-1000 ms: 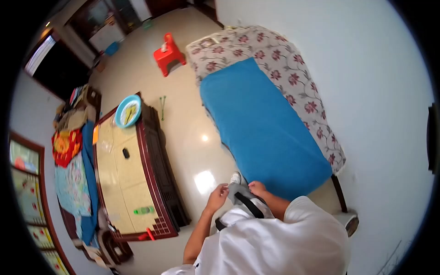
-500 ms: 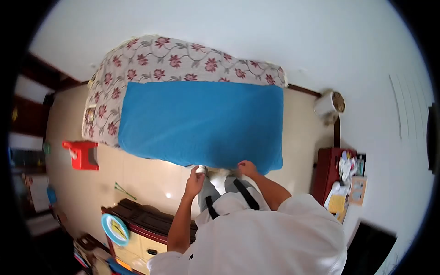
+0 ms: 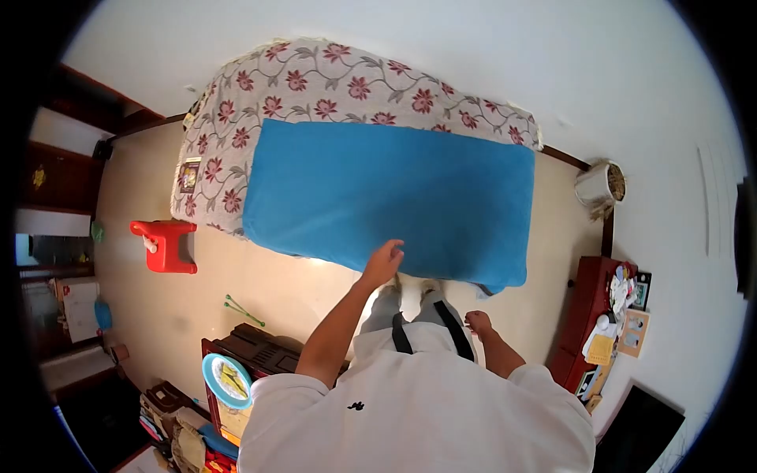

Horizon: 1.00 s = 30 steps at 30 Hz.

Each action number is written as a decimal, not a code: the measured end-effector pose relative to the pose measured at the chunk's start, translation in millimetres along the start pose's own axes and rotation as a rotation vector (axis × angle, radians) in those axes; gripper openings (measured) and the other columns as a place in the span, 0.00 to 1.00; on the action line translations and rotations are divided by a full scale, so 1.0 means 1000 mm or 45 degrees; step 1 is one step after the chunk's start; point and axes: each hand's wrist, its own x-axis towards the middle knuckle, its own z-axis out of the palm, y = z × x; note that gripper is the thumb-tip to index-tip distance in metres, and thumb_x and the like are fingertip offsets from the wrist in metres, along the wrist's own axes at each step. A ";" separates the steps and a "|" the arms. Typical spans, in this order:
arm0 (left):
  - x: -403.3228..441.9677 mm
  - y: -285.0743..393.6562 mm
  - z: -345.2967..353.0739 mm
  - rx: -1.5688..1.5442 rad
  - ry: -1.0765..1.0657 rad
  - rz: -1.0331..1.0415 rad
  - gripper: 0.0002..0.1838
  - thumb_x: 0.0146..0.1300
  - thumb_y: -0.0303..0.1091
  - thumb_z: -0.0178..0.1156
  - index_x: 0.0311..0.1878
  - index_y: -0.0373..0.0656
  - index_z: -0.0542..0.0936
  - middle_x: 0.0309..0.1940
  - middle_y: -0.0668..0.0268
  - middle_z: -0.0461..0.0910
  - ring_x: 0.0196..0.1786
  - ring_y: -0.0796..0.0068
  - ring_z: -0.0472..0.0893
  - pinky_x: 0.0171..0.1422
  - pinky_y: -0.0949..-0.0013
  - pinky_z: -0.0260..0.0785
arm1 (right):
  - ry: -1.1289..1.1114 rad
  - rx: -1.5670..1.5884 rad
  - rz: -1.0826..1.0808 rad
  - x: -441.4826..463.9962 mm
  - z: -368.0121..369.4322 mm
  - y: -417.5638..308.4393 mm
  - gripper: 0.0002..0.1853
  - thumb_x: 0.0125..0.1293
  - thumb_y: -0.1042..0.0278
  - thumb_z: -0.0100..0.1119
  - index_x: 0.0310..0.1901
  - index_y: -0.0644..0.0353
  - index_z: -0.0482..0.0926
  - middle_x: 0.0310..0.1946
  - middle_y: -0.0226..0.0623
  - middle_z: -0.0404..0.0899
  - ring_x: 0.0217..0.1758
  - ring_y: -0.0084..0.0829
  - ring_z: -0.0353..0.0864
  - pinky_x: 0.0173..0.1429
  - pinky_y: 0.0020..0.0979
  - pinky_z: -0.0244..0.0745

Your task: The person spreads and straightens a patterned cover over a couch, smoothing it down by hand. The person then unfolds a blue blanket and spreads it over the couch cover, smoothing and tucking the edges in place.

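A blue cloth [image 3: 378, 185] lies spread over the front part of a couch or bed, on top of a floral cover [image 3: 327, 83]. My left hand [image 3: 384, 262] is over the cloth's front edge, fingers loosely bent and apart, holding nothing; contact with the cloth cannot be made out. Down by my right thigh, apart from the cloth, hangs my right hand [image 3: 478, 322], empty with its fingers slightly curled. Near its front right corner the cloth hangs unevenly.
At the left stands a red plastic stool [image 3: 164, 246], with a green stick-like item [image 3: 243, 310] on the floor nearer me. A dark cabinet holds a blue-rimmed basin [image 3: 229, 381]. To the right are a red cabinet [image 3: 582, 303] and a white pot [image 3: 601, 183].
Both hands have come away from the cloth's front edge. The left moved up and right over the cloth; the right dropped beside my thigh. The view shifted, moving the room rightward.
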 end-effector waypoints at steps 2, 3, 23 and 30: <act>-0.007 -0.023 -0.008 -0.049 0.059 -0.032 0.17 0.70 0.35 0.60 0.59 0.43 0.78 0.40 0.59 0.84 0.43 0.63 0.83 0.50 0.61 0.75 | 0.002 0.123 -0.145 0.003 0.015 -0.025 0.13 0.62 0.63 0.60 0.48 0.55 0.81 0.37 0.31 0.84 0.34 0.28 0.82 0.36 0.32 0.76; -0.012 -0.039 -0.010 -0.050 0.078 -0.055 0.17 0.69 0.35 0.60 0.59 0.43 0.78 0.40 0.59 0.84 0.43 0.64 0.83 0.50 0.61 0.75 | -0.008 0.180 -0.215 0.006 0.025 -0.038 0.14 0.62 0.64 0.61 0.49 0.55 0.81 0.37 0.31 0.84 0.34 0.28 0.82 0.36 0.31 0.76; -0.040 -0.078 -0.047 -0.146 0.202 -0.205 0.17 0.71 0.35 0.58 0.59 0.39 0.77 0.42 0.60 0.84 0.45 0.70 0.84 0.53 0.65 0.76 | -0.085 0.218 -0.689 -0.053 0.091 -0.221 0.13 0.68 0.68 0.61 0.52 0.56 0.82 0.41 0.30 0.85 0.36 0.22 0.81 0.39 0.25 0.75; -0.058 -0.078 -0.062 -0.064 0.261 -0.352 0.17 0.70 0.37 0.59 0.59 0.43 0.78 0.42 0.57 0.85 0.46 0.64 0.85 0.53 0.62 0.76 | -0.191 0.121 -0.603 -0.021 0.090 -0.207 0.12 0.69 0.67 0.59 0.52 0.55 0.82 0.41 0.30 0.86 0.36 0.24 0.83 0.38 0.27 0.76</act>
